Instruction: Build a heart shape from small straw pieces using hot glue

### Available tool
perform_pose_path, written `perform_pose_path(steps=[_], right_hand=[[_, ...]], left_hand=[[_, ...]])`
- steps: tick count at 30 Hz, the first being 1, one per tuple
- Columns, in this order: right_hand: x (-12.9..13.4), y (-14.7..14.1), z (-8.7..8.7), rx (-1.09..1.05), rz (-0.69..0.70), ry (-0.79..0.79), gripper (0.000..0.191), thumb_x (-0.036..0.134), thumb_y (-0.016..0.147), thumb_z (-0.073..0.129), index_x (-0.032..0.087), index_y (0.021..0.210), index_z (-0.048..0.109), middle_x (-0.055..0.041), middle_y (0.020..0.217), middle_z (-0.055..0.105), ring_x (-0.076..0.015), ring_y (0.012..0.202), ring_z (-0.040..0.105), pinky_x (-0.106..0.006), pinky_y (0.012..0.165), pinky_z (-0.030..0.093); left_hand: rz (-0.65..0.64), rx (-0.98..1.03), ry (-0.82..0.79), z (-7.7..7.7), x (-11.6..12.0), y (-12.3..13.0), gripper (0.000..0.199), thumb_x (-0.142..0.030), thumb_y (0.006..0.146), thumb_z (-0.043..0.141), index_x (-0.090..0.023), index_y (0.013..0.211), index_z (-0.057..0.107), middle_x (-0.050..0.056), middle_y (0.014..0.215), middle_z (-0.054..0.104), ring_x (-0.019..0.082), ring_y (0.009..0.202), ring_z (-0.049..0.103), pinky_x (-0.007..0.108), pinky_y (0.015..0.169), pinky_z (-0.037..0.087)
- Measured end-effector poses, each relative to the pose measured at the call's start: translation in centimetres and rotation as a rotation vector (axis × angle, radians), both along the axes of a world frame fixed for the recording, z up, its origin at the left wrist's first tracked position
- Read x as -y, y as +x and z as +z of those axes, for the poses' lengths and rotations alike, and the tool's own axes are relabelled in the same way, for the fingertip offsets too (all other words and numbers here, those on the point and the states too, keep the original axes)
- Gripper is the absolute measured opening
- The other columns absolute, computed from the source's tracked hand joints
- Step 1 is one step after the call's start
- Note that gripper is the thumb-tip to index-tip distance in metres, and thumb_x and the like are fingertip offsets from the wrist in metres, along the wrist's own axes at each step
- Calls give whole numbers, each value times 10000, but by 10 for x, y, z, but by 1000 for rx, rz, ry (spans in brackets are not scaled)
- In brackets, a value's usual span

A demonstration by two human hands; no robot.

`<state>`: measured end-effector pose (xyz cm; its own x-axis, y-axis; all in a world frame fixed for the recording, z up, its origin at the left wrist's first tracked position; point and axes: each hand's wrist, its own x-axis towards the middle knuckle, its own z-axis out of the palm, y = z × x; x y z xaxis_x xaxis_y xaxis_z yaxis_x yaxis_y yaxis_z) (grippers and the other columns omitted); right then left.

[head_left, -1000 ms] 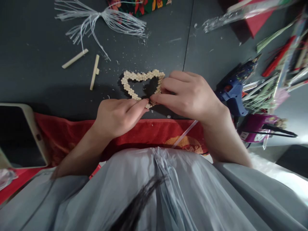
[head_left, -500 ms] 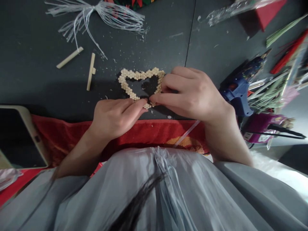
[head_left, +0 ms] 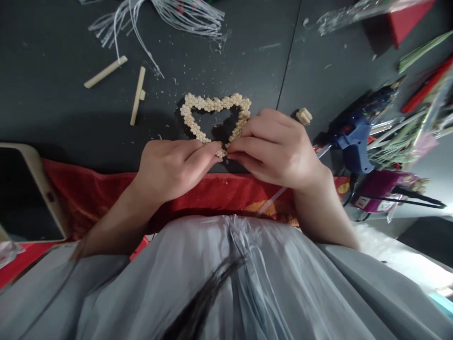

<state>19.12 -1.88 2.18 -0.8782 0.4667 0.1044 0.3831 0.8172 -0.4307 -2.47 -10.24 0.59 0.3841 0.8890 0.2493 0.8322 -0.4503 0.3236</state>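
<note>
A heart-shaped frame (head_left: 193,123) of small cream-coloured beads lies on the dark table, its point towards me. My left hand (head_left: 177,165) grips the frame near its lower point, thumb and fingers closed on the beads. From the other side my right hand (head_left: 278,146) pinches the right side of the frame close to that point. The fingertips of both hands nearly meet there and hide part of the beads. Whether a separate small piece sits between the right fingertips cannot be made out.
Cream sticks (head_left: 138,97) lie left of the heart, with white strands (head_left: 191,16) behind. To the right are a small cream bundle (head_left: 304,116), a blue glue gun (head_left: 357,137) and a purple power socket (head_left: 385,189). A tablet (head_left: 28,193) rests at the left, a red cloth (head_left: 212,193) in front.
The view has shifted slightly. My right hand has slid down the heart's right side, baring more beads. The small cream bundle beyond it has come into sight.
</note>
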Motion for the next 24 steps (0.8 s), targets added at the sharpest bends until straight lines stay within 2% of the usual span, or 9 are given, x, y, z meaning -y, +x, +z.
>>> perform_pose_path(steps=[6,13,19,24], right_hand=[[4,2,-9,-51,-28,33,238,254,1008,443,208,919,659,-20,845,592,-147,786,556,-327,695,454],[8,-5,-6,-174,-69,138,183,187,958,543,159,838,679,-35,776,644,-140,708,518,-306,645,431],[7,-5,-8,-193,-57,161,206,175,961,525,166,808,662,-20,741,612,-129,690,503,-297,624,413],[8,-5,-11,-174,-74,111,259,193,994,460,188,806,639,-4,749,575,-124,715,521,-297,633,404]], left_hand=[[3,26,-3,-1,-2,3,119,-306,987,553,-268,1013,662,-50,685,712,110,571,665,265,508,420],[-13,30,-7,-2,-3,5,163,-267,992,531,-239,944,684,-41,629,668,111,544,634,269,493,388],[-18,-6,-3,1,-6,5,225,-268,1006,508,-248,871,686,-49,581,642,98,513,614,263,481,368],[-62,96,119,0,-9,5,174,-223,975,570,-200,829,661,-53,586,643,81,485,580,257,464,336]])
